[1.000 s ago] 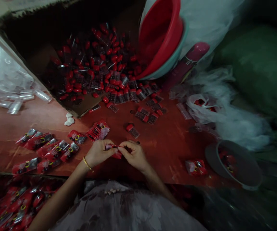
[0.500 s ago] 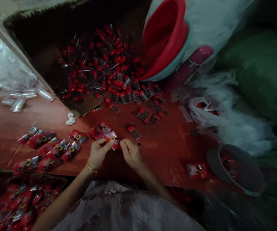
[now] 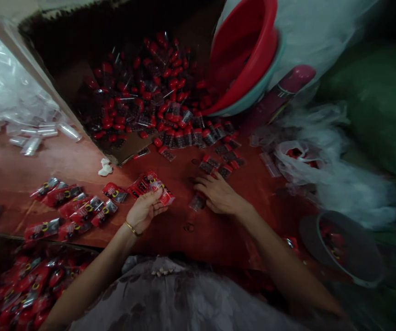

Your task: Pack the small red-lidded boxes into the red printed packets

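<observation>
Near the middle of the table, my left hand [image 3: 143, 210] pinches a small red plastic packet [image 3: 166, 197] between thumb and fingers. Right beside that packet lies a cluster of similar red packets [image 3: 139, 186]. My right hand [image 3: 218, 195] is over the table with its fingers stretched out and apart. Partly under those fingers is a small clear bottle with a red cap [image 3: 197, 202], dark inside. Just beyond the fingertips lie several more red-capped bottles [image 3: 223, 171]. Whether my right fingers touch the nearest bottle I cannot tell.
A cardboard box [image 3: 70, 105] lies tipped, red-capped bottles spilling out. A red basin [image 3: 270, 41] leans there beside a magenta spray can [image 3: 284, 92]. Filled red packets [image 3: 81, 209] lie left, above a full box [image 3: 25, 285]. At right are a plastic bag [image 3: 322, 170] and grey bowl [image 3: 353, 271].
My right hand has left the packet and moved right to the red-capped bottle, its fingers spreading. My left hand keeps hold of the packet. The view has shifted slightly.
</observation>
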A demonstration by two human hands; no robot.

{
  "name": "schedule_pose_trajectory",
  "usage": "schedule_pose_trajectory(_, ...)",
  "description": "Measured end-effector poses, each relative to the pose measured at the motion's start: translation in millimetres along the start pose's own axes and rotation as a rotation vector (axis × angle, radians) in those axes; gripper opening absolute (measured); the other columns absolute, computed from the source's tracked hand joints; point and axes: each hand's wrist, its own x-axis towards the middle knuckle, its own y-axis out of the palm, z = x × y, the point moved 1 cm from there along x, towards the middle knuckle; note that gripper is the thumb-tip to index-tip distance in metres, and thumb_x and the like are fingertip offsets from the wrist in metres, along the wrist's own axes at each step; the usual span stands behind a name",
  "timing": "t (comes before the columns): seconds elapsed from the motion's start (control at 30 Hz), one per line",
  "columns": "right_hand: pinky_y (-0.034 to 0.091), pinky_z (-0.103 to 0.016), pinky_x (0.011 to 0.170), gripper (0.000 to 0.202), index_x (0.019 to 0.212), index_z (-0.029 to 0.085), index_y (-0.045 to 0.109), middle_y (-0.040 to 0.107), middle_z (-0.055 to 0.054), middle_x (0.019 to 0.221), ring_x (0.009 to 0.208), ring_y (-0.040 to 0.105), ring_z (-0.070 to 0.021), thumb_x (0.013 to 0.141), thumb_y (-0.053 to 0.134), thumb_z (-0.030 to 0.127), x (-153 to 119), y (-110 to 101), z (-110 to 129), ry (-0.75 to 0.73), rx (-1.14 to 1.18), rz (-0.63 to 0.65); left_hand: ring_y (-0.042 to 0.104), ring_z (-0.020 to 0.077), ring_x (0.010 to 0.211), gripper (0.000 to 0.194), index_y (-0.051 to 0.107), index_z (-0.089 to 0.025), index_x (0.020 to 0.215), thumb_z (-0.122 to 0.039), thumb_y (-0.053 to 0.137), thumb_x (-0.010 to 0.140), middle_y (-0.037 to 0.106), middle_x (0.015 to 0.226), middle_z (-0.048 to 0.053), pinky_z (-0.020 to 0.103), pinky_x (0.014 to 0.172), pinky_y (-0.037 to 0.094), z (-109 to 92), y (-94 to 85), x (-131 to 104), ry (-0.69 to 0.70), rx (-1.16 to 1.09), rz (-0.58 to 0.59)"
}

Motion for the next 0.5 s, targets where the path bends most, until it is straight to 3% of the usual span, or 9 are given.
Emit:
schedule_pose_trajectory(0.17, 0.021, -0.048, 0.097, 0.057, 0.126, 0.015, 0.047, 0.048, -0.015, 0.130, 0.110, 0.043, -0.0297, 0.070, 0.055, 0.022, -19.9, 5.3, 6.5, 0.050, 0.060, -0.015, 0.067, 0.0149, 0.069, 0.025, 0.063, -0.016, 0.077, -0.033, 0.074, 0.063, 0.071, 0.073, 0.003, 0.027, 0.069, 0.049, 2.2, 0.3, 4.0, -0.005, -0.026, -0.026)
schedule_pose_trajectory(0.3, 0.023, -0.048, 0.098, 0.039, 0.118, 0.018, 0.053, 0.048, -0.013, 0.130, 0.114, 0.042, -0.0285, 0.081, 0.051, 0.032, -25.7, 11.0, 8.8, 0.006, 0.151, -0.030, 0.067, 0.0160, 0.069, 0.023, 0.061, -0.016, 0.074, -0.031, 0.075, 0.063, 0.071, 0.070, 0.003, 0.027, 0.071, 0.049, 4.0, 3.4, 3.6, -0.010, -0.037, -0.056)
schedule_pose_trajectory(0.4, 0.034, -0.042, 0.090, 0.025, 0.102, 0.015, 0.058, 0.061, -0.014, 0.108, 0.101, 0.051, -0.0258, 0.082, 0.051, 0.030, -26.6, 15.4, 14.5, 0.126, 0.248, -0.060, 0.067, 0.0165, 0.070, 0.022, 0.061, -0.016, 0.074, -0.030, 0.074, 0.064, 0.071, 0.069, 0.003, 0.028, 0.071, 0.048, 6.2, 5.7, 2.2, -0.013, -0.055, -0.064)
schedule_pose_trajectory(0.5, 0.042, -0.034, 0.075, 0.019, 0.096, 0.018, 0.057, 0.064, -0.006, 0.081, 0.076, 0.058, -0.0201, 0.084, 0.050, 0.030, -29.3, 23.3, 28.3, 0.317, 0.413, -0.102, 0.066, 0.0159, 0.070, 0.021, 0.061, -0.016, 0.075, -0.030, 0.073, 0.066, 0.071, 0.073, 0.004, 0.028, 0.073, 0.048, 8.7, 7.5, 1.7, -0.007, -0.087, -0.076)
